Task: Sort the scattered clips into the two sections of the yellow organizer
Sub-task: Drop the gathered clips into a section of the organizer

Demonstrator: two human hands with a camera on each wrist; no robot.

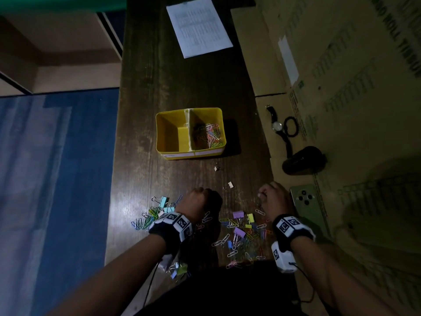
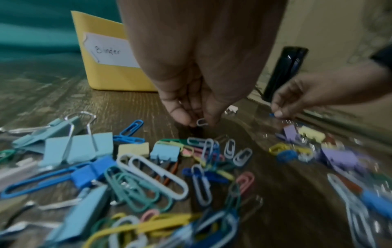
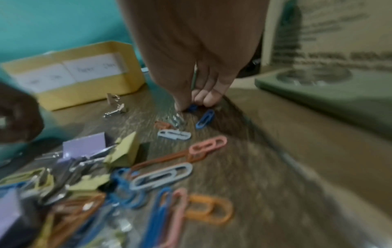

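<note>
A yellow organizer [image 1: 218, 114] stands mid-table; its right section holds several paper clips [image 1: 208, 134], its left section looks empty. Labels on its front [image 2: 110, 53] read "Binder" and a paper-clip one. Coloured paper clips and binder clips lie scattered near the front edge [image 1: 241, 233]. My left hand [image 1: 200, 201] hovers over the left pile, fingertips pinching a white paper clip [image 2: 202, 121]. My right hand [image 1: 271, 197] is at the right pile, fingers curled, pinching a blue paper clip [image 3: 192, 107] just above the table.
Two small binder clips [image 1: 229, 185] lie between the hands and the organizer. A green phone [image 1: 306, 201], a black cylinder [image 1: 303, 159] and a wristwatch [image 1: 276, 125] lie on cardboard to the right. A printed sheet [image 1: 199, 26] lies at the table's far end.
</note>
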